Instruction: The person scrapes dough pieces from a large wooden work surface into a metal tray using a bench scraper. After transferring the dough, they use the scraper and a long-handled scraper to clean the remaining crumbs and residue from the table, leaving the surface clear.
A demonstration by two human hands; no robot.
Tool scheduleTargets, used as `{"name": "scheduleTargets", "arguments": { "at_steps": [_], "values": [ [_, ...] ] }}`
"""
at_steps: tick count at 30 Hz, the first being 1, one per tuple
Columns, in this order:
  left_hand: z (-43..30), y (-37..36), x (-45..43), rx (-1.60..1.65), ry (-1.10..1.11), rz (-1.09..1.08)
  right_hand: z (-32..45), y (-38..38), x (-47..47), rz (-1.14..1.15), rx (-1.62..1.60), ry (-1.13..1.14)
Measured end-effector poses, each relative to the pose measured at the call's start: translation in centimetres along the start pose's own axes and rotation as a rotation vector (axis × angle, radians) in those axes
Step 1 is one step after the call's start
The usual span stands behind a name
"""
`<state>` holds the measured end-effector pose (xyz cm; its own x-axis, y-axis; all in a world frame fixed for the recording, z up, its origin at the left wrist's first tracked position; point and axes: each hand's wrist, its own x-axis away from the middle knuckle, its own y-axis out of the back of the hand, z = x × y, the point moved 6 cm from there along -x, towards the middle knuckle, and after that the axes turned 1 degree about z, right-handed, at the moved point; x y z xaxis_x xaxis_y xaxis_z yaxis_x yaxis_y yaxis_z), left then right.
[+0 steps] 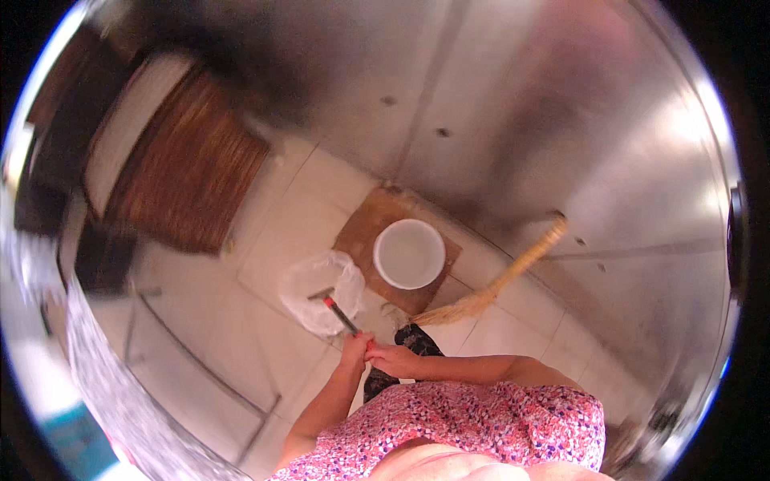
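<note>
A T-headed scraper or squeegee [344,317] with a dark handle and red collar points away from me, its head over a white plastic bag [346,272]. My left hand [356,347] is closed around the lower handle. Next to it, my right hand [394,361] meets the near end of the handle with its fingers curled. Exactly how the right fingers grip is partly hidden. The bag stands open on the floor, perhaps lining a container. Just beyond and to the right is a white bucket [409,254], whose contents I cannot make out.
A brown mat or board [355,234] lies under the bucket on pale floor tiles [289,186]. A straw broom [499,279] leans against a stainless-steel panel [529,150]. At the left are a brown woven seat or basket [186,162] and a thin metal frame [204,358].
</note>
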<state>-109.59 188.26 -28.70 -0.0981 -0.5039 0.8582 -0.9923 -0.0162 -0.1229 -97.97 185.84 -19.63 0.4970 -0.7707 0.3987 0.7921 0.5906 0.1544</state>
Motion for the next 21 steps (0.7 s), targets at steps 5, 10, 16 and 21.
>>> {"name": "scheduleTargets", "arguments": {
  "at_steps": [5,10,16,21],
  "values": [
    [-3.4,-3.8,7.8,-0.348,0.053,0.325,4.4,6.3,11.1,-0.482,0.202,-0.132],
    [-0.9,-13.7,14.2,-0.83,0.143,0.595,-1.5,6.8,28.4,-0.919,0.174,-0.375],
    [4.5,-29.4,25.1,-1.25,0.231,0.936,-2.1,5.0,43.3,-1.429,0.581,-0.624],
    [21.3,-41.1,31.6,-1.588,0.303,1.204,-8.7,-0.4,60.3,-1.607,0.524,-0.726]
  ]
}}
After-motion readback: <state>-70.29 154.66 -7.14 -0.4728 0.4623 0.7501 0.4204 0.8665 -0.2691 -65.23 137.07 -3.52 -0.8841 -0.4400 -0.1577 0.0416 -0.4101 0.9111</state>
